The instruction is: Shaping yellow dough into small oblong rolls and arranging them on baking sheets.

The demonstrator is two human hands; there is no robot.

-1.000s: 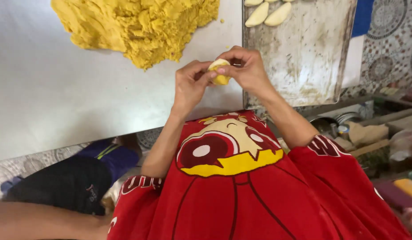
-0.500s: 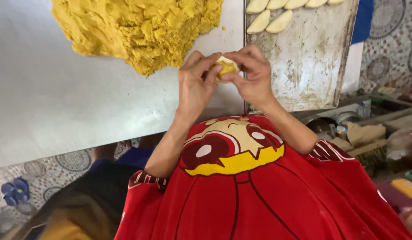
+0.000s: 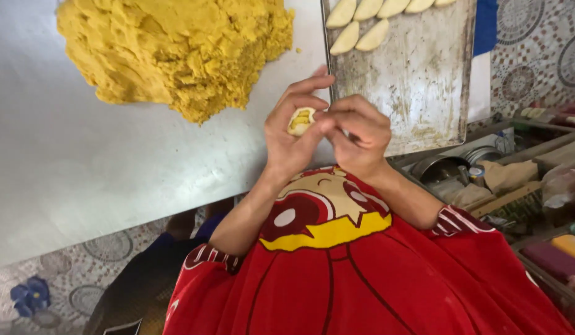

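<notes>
Both hands meet above the table's (image 3: 114, 186) edge, the left hand (image 3: 290, 133) cupping a small filled dough piece (image 3: 301, 120) while the right hand (image 3: 357, 133) pinches it, beside the tray (image 3: 418, 80).

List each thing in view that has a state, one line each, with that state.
Dough piece: part-folded, yellow filling showing, held between both hands.
Left hand: cupped under the dough piece.
Right hand: fingers pinching the dough piece's edge.
Yellow filling heap: loose, crumbly, piled on the white table.
Metal tray: worn, mostly bare.
Shaped pastries: closed, in rows at the tray's far end.
</notes>
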